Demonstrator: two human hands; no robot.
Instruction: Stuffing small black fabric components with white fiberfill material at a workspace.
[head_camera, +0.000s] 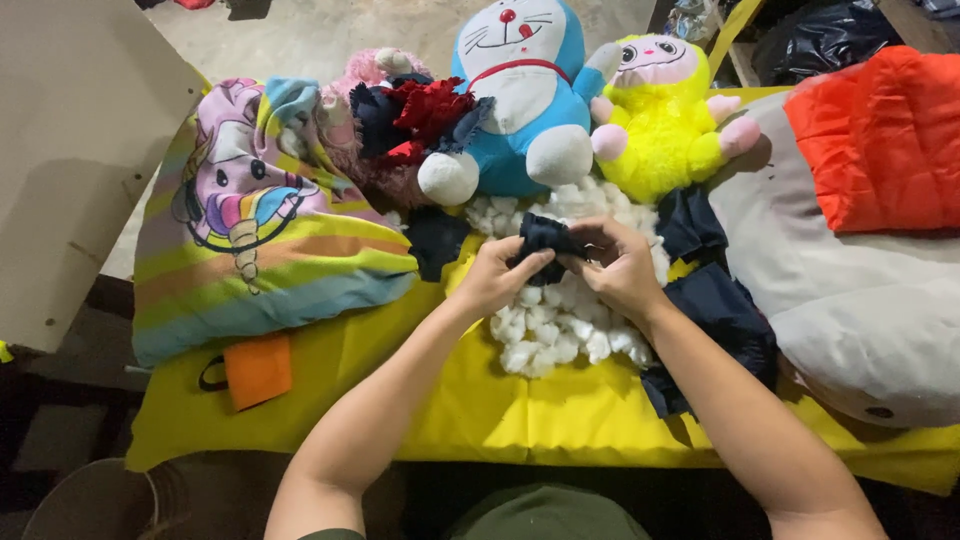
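Note:
My left hand and my right hand both pinch a small piece of dark navy fabric, held between them just above a heap of white stuffing balls. The heap lies on a yellow cloth that covers the table. More dark navy fabric pieces lie right of the heap, under my right forearm.
A blue-and-white cat plush, a yellow plush and a pink plush with red and navy scraps stand behind the heap. A striped unicorn pillow lies left, an orange pouch below it. A grey cushion and an orange cushion sit right.

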